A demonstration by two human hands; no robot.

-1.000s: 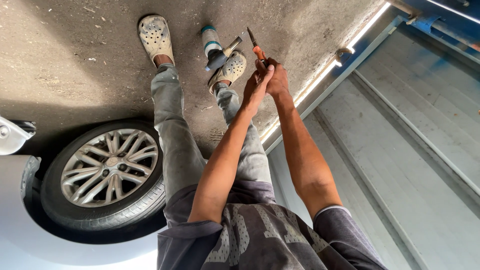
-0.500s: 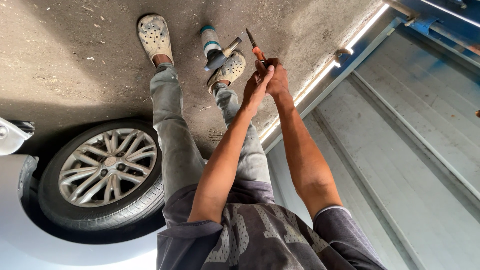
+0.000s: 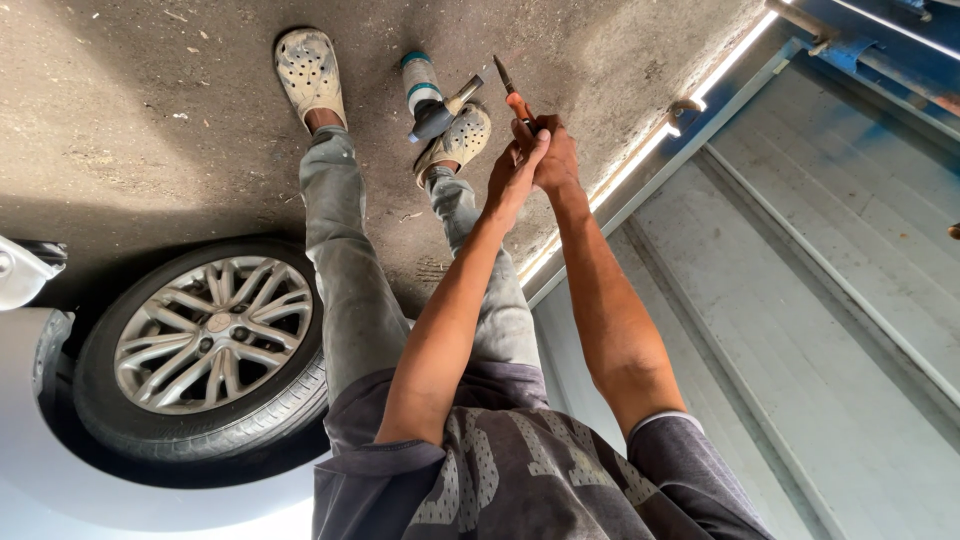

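Head view: both hands, left hand [image 3: 507, 172] and right hand [image 3: 553, 155], are gripping, fingers closed, an orange-handled tool [image 3: 512, 92] near a spray can [image 3: 424, 92]

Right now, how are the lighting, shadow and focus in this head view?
Head view: picture appears upside down; hard sunlight streaks along the metal rail, deep shadow around the wheel; both hands and the thin tool they hold are sharp; white car body at lower left is overexposed.

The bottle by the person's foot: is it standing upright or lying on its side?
Lying on its side. The bottle rests lengthwise on the concrete floor beside the shoe.
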